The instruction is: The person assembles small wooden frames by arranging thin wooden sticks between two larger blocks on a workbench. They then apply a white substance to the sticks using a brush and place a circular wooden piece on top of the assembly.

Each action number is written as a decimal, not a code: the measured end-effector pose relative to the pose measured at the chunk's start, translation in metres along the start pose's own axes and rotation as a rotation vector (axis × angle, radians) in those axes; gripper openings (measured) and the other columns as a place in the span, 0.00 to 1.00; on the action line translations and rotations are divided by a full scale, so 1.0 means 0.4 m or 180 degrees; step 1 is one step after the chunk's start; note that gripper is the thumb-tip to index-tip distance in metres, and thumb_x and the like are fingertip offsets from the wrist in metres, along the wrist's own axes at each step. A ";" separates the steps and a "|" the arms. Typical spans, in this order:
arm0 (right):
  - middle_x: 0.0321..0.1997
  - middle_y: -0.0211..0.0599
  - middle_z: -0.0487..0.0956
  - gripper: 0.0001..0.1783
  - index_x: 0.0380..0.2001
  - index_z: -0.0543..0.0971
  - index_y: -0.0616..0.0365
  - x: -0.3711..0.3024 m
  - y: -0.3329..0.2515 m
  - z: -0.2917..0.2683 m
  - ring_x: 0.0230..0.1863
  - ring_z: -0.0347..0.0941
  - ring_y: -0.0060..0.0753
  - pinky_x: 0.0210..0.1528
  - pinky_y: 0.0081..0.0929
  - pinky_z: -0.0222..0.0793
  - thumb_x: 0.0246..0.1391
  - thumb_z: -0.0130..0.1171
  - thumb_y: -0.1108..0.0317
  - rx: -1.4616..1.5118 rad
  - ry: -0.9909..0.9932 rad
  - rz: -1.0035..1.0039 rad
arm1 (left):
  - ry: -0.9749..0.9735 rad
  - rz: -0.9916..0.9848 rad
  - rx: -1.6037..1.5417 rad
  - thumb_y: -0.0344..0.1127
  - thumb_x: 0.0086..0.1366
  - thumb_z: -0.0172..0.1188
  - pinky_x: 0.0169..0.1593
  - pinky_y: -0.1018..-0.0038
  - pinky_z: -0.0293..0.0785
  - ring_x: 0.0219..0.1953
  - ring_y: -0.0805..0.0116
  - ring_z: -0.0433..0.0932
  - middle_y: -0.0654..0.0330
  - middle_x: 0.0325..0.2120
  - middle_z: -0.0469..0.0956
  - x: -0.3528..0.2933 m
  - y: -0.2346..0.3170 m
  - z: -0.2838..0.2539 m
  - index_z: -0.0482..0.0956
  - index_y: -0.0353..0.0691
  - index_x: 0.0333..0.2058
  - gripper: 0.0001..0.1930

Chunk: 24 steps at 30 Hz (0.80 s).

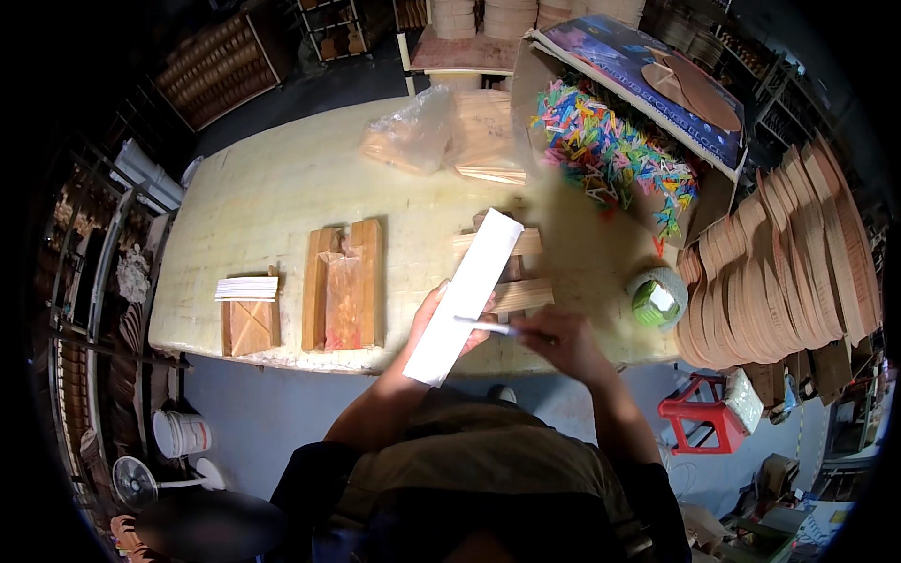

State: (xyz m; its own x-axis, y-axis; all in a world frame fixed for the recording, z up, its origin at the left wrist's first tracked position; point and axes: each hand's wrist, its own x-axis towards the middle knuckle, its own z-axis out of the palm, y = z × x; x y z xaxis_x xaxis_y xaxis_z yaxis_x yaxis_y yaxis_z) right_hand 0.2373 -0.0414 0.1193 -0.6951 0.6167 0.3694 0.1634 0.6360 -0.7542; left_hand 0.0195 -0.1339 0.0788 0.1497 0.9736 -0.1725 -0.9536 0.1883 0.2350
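Head view: white strip (465,296) is clasped in left hand (424,316), tool (490,327) pinched in right hand (561,342). Likely light and bendable, it is best edge-held.

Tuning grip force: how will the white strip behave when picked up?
Probably fairly stiff: the white strip runs straight past the left hand at both ends. Likely light for its size, as it looks thin. Might tilt lengthwise if gripped off-centre, being long and narrow.

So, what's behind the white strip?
The left hand holds the white strip from behind, showing at both edges; wooden slats lie beyond, partly visible. The hand's middle and the slats' covered stretches can't be seen.
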 end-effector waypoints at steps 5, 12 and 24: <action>0.28 0.33 0.79 0.08 0.36 0.84 0.60 0.042 0.063 -0.047 0.28 0.72 0.20 0.31 0.23 0.68 0.50 0.65 0.76 -0.0268 0.1636 0.0758 | -0.0561 -0.0331 -0.0375 0.53 0.65 0.49 0.30 0.77 0.64 0.33 0.67 0.64 0.54 0.38 0.69 0.000 -0.008 0.009 0.66 0.26 0.51 0.31; 0.27 0.34 0.77 0.11 0.38 0.83 0.61 0.009 0.058 -0.045 0.28 0.72 0.21 0.31 0.21 0.67 0.48 0.66 0.75 0.0156 0.0470 0.0503 | -0.0514 -0.0364 -0.0070 0.52 0.65 0.48 0.30 0.77 0.64 0.33 0.67 0.63 0.55 0.37 0.67 -0.001 -0.005 0.006 0.66 0.29 0.51 0.29; 0.24 0.35 0.77 0.09 0.35 0.83 0.59 0.065 0.076 -0.050 0.23 0.72 0.24 0.27 0.22 0.67 0.47 0.67 0.74 -0.0305 0.1669 0.0539 | -0.0459 -0.0507 0.0296 0.53 0.65 0.49 0.32 0.77 0.64 0.32 0.68 0.64 0.56 0.37 0.67 -0.015 0.006 0.016 0.66 0.31 0.52 0.29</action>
State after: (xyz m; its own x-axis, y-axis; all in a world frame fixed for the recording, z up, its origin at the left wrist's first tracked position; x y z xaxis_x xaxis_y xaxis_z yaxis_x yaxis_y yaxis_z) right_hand 0.2383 0.0033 0.1169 -0.2162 0.8466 0.4863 0.3225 0.5321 -0.7829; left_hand 0.0180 -0.1385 0.0864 0.3385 0.9378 -0.0776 -0.8878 0.3456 0.3039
